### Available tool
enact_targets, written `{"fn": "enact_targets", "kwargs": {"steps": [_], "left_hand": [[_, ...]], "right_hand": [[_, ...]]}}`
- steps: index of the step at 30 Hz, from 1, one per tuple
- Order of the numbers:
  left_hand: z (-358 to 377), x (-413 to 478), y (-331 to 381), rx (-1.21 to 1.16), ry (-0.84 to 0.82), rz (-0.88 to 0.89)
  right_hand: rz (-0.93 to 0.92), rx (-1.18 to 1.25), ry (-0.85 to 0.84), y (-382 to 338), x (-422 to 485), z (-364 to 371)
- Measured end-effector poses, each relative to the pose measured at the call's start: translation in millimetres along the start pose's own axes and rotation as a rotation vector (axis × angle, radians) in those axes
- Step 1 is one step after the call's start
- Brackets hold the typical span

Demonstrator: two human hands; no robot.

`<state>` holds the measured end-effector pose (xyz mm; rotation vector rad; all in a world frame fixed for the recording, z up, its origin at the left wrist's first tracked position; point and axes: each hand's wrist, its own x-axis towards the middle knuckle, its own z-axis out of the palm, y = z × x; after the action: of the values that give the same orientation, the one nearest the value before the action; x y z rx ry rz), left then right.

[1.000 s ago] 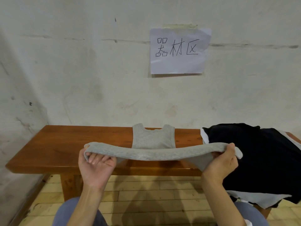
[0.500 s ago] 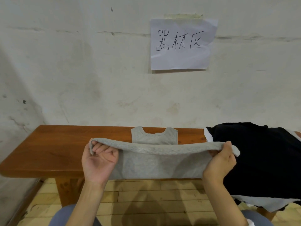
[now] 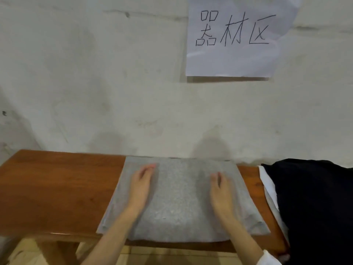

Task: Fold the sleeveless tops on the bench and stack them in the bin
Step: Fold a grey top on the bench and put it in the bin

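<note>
A grey sleeveless top [image 3: 181,203] lies folded in half on the wooden bench [image 3: 57,188], its near edge hanging slightly over the front. My left hand [image 3: 141,186] lies flat on its left part, fingers straight and pointing toward the wall. On the right part my right hand [image 3: 219,190] presses down flat in the same way. A pile of black and white tops [image 3: 315,203] covers the bench's right end. No bin is in view.
A stained white wall [image 3: 95,92] stands directly behind the bench, with a sheet of paper [image 3: 233,37] bearing handwritten characters taped on it. Bare bench surface stretches to the left of the grey top. Pale wood floor shows below the bench.
Both hands held the grey top's hem lifted in the air before. Now the hem is folded over onto the upper half, and both hands have let go and lie flat on it.
</note>
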<state>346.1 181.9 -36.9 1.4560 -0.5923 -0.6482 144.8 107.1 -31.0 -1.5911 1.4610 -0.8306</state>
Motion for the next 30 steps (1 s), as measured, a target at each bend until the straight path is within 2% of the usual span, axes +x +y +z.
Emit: {"fn": "enact_targets", "kwargs": {"steps": [3, 4, 6, 10, 15, 17, 18, 20, 23, 26, 28, 30], "left_hand": [[5, -10, -32, 0.847, -0.323, 0.433], [6, -11, -35, 1.07, -0.387, 0.484], [8, -13, -32, 1.285, -0.429, 0.457], [13, -38, -24, 1.36, -0.392, 0.335], [22, -95, -17, 1.456, -0.29, 0.107], [24, -105, -6, 1.526, -0.232, 0.157], [24, -105, 1, 1.541, -0.201, 0.201], [23, -92, 13, 1.552, -0.216, 0.288], [25, -63, 11, 1.492, -0.453, 0.408], [27, -49, -3, 1.457, -0.718, 0.43], [24, -50, -9, 1.442, -0.74, 0.395], [21, -60, -8, 1.457, -0.674, 0.341]], "right_hand": [[-0.134, -0.557, -0.034, 23, -7, 14], [-0.145, -0.668, -0.035, 25, -8, 16], [-0.178, -0.785, -0.021, 26, -8, 19], [-0.239, -0.849, -0.103, 23, 0, 11], [-0.358, -0.898, -0.398, 17, 16, -7], [-0.345, -0.87, -0.481, 10, 12, -15], [-0.323, -0.839, -0.47, 6, 3, -18], [-0.267, -0.764, -0.336, 0, -24, -12], [-0.071, -0.728, -0.159, 1, -70, 6], [-0.026, -0.766, -0.116, 19, -92, 25], [-0.061, -0.765, -0.151, 28, -93, 26], [-0.123, -0.843, -0.198, 32, -87, 19]]}}
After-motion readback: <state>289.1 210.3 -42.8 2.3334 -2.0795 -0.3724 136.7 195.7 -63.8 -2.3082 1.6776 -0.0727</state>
